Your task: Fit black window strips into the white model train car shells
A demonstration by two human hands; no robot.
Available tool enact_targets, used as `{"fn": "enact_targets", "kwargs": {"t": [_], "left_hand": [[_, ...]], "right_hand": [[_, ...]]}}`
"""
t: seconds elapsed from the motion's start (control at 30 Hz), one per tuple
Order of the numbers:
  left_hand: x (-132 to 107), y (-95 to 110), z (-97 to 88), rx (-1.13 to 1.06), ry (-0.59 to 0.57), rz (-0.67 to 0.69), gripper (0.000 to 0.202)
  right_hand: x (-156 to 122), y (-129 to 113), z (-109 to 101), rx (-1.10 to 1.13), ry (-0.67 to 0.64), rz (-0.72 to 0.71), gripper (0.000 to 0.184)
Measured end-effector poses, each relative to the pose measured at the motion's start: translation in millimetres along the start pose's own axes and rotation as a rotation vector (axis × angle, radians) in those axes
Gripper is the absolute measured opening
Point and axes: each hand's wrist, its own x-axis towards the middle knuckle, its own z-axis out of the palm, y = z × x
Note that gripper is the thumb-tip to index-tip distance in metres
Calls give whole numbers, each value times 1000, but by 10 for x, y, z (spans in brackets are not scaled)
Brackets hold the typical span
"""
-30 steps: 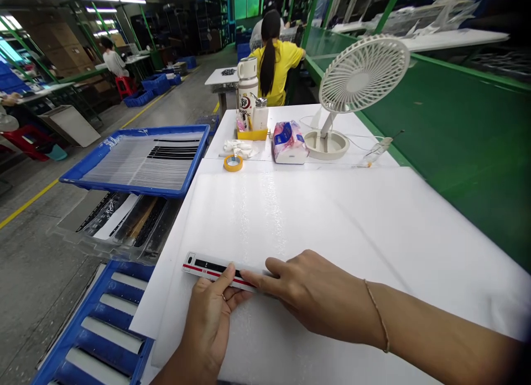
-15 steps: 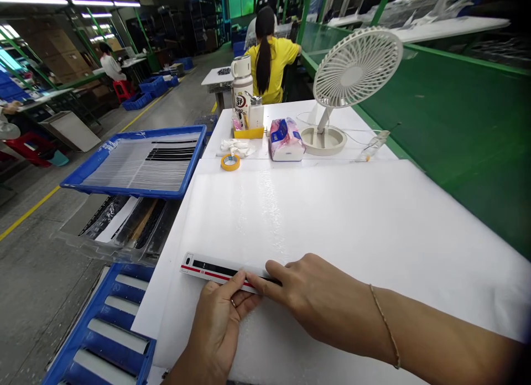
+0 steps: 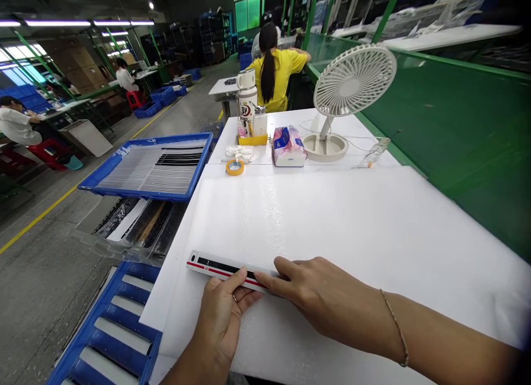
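A long, narrow silver-white strip (image 3: 198,265) with a black band, a red line and a small dark hole at its left end lies slantwise over the white foam-covered table. My left hand (image 3: 222,313) pinches it near the middle, thumb on top and the other fingers curled underneath; a ring shows on one finger. Bent over its right part is my right hand (image 3: 309,285), fingertips gripping or pressing the strip just right of my left thumb. That hand hides the strip's right end. A thin bracelet (image 3: 394,324) circles the right wrist.
Beyond stand a white fan (image 3: 348,89), a tissue pack (image 3: 289,147), a yellow tape roll (image 3: 234,168) and a bottle (image 3: 246,103). At left are a blue tray (image 3: 145,164) of strips and a blue crate (image 3: 124,318). A person in yellow (image 3: 280,75) sits ahead.
The camera view has tilted slightly up, so the scene sits lower and further right. My right fingertips have slid slightly right along the strip, away from my left thumb.
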Motion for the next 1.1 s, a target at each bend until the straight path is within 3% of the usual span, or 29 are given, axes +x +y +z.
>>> {"fn": "enact_targets", "kwargs": {"t": [0.17, 0.3, 0.4, 0.67, 1.1], "left_hand": [[11, 1, 18, 19, 18, -10, 11], [-6, -65, 27, -29, -22, -50, 12], [-34, -118, 37, -59, -64, -78, 11], [-68, -142, 78, -49, 11, -17, 15], [-95, -155, 144, -70, 22, -5, 13]], "right_hand": [[54, -23, -29, -67, -55, -44, 54], [50, -50, -3, -138, -17, -70, 50], [15, -53, 21, -128, 25, -44, 51], [-212, -3, 43, -71, 66, 39, 54], [-194, -62, 69, -293, 24, -150, 51]]}}
